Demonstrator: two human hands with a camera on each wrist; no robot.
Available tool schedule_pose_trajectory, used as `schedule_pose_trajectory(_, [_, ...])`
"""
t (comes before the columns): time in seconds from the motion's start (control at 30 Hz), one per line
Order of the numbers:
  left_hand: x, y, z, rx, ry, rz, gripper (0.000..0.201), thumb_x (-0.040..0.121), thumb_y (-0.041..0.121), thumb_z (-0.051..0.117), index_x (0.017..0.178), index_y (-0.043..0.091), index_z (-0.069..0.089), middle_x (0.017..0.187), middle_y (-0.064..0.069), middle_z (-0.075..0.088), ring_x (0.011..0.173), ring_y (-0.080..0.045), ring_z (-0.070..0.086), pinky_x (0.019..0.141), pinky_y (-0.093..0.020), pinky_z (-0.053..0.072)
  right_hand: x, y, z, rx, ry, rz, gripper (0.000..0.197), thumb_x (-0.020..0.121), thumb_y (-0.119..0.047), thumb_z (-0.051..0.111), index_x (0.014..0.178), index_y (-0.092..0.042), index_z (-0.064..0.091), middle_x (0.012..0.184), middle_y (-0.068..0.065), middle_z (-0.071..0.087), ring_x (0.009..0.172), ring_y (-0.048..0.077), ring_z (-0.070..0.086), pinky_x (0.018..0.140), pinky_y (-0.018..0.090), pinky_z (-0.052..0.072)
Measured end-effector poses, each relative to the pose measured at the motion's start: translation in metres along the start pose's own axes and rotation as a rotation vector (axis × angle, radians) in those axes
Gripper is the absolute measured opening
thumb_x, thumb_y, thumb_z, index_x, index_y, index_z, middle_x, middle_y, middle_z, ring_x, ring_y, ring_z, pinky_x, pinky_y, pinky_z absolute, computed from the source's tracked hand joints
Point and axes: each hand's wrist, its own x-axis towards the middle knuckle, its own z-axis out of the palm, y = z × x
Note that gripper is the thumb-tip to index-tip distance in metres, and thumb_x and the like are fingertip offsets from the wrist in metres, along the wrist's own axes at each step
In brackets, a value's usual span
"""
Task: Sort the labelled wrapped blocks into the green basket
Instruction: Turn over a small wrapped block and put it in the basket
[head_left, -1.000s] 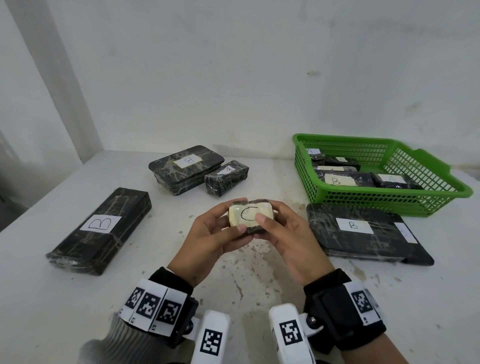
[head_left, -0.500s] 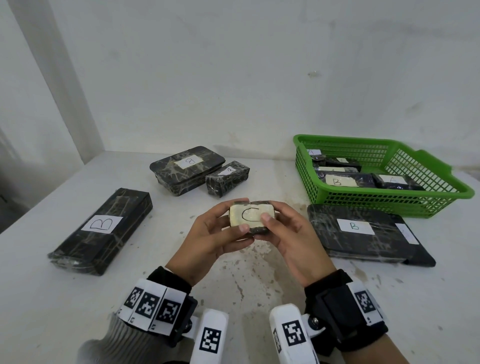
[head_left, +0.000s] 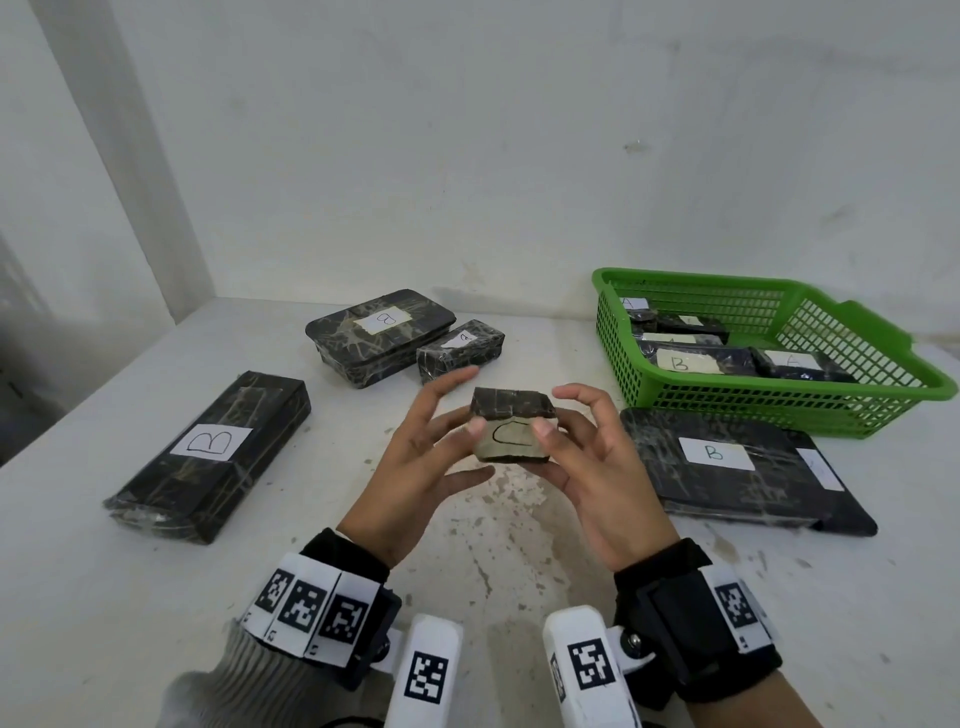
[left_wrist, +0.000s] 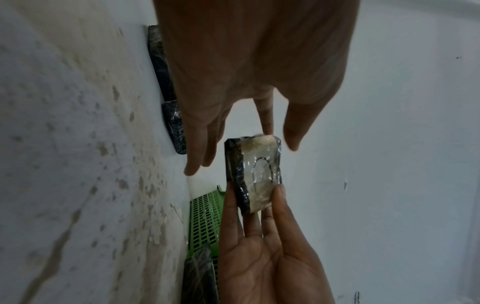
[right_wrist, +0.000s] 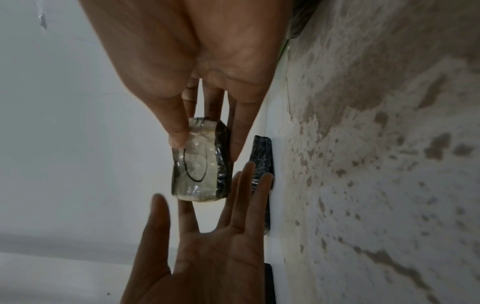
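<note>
While the white stained worktop (head_left: 519, 561) carries the rest, the main change is in the hands: a second ago both gripped the small block (head_left: 511, 432) with the C label facing up, now the left hand (head_left: 415, 467) has let go and its fingers (left_wrist: 197, 152) are spread straight, just beside the block, touching nothing that I can see. The right hand (head_left: 597, 467) alone holds it, thumb on the label face and fingers curled behind, and the block is tipped so its dark top edge shows. It hangs above mid-worktop, clear of the surface. My read: handover to the right hand done, next is the carry to the green basket (head_left: 883, 395) on the right.

Largest to smallest:
- Worktop: flat, matte, brown flaky stains in the middle.
- Green basket: plastic, open lattice walls, flared rim; already has several wrapped blocks inside, labels A and B readable.
- Flat slab (head_left: 727, 462), label B, just in front of the basket, on a second dark slab; glossy film over black.
- Long bar (head_left: 213, 452), label B, far left, crinkled film.
- Rounded box (head_left: 379, 332) at the back, paper label.
- Short brick (head_left: 460, 351) just beside it.
- Small block in hand: black core, clear shiny wrap, pale label, rounded corners.

Four blocks lie outside the basket.
</note>
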Motion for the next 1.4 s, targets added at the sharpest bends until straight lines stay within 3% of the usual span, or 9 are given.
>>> schedule_pose_trajectory(0.1, [0.002,0.003,0.002,-0.07,0.048,-0.078,0.048,0.092,0.043,0.058,0.135,0.027,0.046,0.122,-0.017,0.067,0.105,-0.034,0.069,0.09,-0.046,0.057,-0.001,-0.002,0.0,0.005,-0.014,-0.027,0.038,0.078,-0.019,0.067,0.115,-0.014,0.055,0.112,0.004,0.071,0.113,0.026,0.063,0.098,0.041,0.053])
schedule_pose_trajectory(0.2, [0.003,0.0,0.004,-0.074,0.089,-0.105,0.054,0.085,0.036,0.056,0.13,0.007,0.053,0.115,-0.024,0.069,0.1,-0.039,0.07,0.088,-0.044,0.058,-0.002,0.001,0.002,-0.025,-0.024,-0.035,0.035,0.078,-0.016,0.069,0.112,-0.014,0.059,0.112,-0.001,0.071,0.12,0.03,0.06,0.102,0.044,0.05])
schedule_pose_trajectory(0.3, [0.003,-0.002,0.002,-0.089,0.125,-0.068,0.049,0.084,0.026,0.058,0.124,-0.002,0.057,0.11,-0.028,0.069,0.099,-0.041,0.07,0.089,-0.042,0.058,-0.002,0.001,0.002,-0.028,-0.036,-0.002,0.025,0.085,-0.01,0.068,0.108,-0.014,0.062,0.105,-0.006,0.07,0.116,0.027,0.061,0.1,0.041,0.05])
schedule_pose_trajectory(0.47, [0.002,-0.003,0.0,-0.045,0.11,-0.031,0.044,0.081,0.017,0.061,0.121,0.0,0.06,0.112,-0.024,0.07,0.106,-0.035,0.067,0.09,-0.037,0.057,-0.002,-0.006,0.003,-0.022,-0.021,0.113,0.044,0.084,-0.051,0.061,0.119,-0.024,0.065,0.116,0.008,0.069,0.109,0.02,0.067,0.09,0.039,0.057])
schedule_pose_trajectory(0.57, [0.002,-0.004,0.002,-0.006,0.08,-0.035,0.038,0.084,0.016,0.072,0.119,0.006,0.062,0.112,-0.02,0.071,0.104,-0.027,0.068,0.091,-0.034,0.056,-0.002,-0.002,0.005,-0.025,0.029,0.121,0.046,0.084,-0.044,0.058,0.116,-0.013,0.07,0.11,0.012,0.072,0.102,0.023,0.07,0.08,0.031,0.059])
schedule_pose_trajectory(0.7, [0.0,-0.002,0.002,0.009,0.056,-0.07,0.038,0.086,0.032,0.065,0.116,0.009,0.064,0.112,-0.015,0.071,0.103,-0.027,0.069,0.091,-0.038,0.056,-0.002,0.003,0.005,-0.015,0.061,0.074,0.04,0.085,-0.029,0.062,0.106,0.002,0.072,0.102,0.017,0.074,0.093,0.02,0.071,0.074,0.024,0.056])
schedule_pose_trajectory(0.87, [0.001,-0.004,0.005,0.056,0.156,0.007,0.031,0.082,0.03,0.062,0.097,0.003,0.066,0.096,-0.02,0.073,0.09,-0.027,0.07,0.082,-0.035,0.059,-0.003,0.004,0.007,-0.04,0.033,0.084,0.04,0.082,-0.035,0.063,0.101,-0.001,0.074,0.099,0.016,0.074,0.092,0.019,0.07,0.075,0.025,0.057])
schedule_pose_trajectory(1.13, [-0.001,0.0,0.008,0.08,0.095,-0.043,0.041,0.081,0.037,0.061,0.102,0.002,0.064,0.101,-0.017,0.073,0.095,-0.027,0.072,0.084,-0.037,0.059,-0.003,0.005,0.007,-0.073,0.082,0.047,0.036,0.082,-0.032,0.064,0.094,0.0,0.076,0.093,0.017,0.075,0.086,0.019,0.071,0.071,0.024,0.056])
schedule_pose_trajectory(1.4, [-0.001,0.003,0.007,0.082,0.175,-0.006,0.02,0.091,0.021,0.058,0.091,0.0,0.061,0.094,-0.024,0.072,0.087,-0.03,0.071,0.078,-0.036,0.061,-0.004,0.006,0.011,-0.064,0.031,0.065,0.041,0.08,-0.038,0.063,0.097,-0.002,0.075,0.098,0.015,0.075,0.092,0.019,0.071,0.077,0.026,0.056])
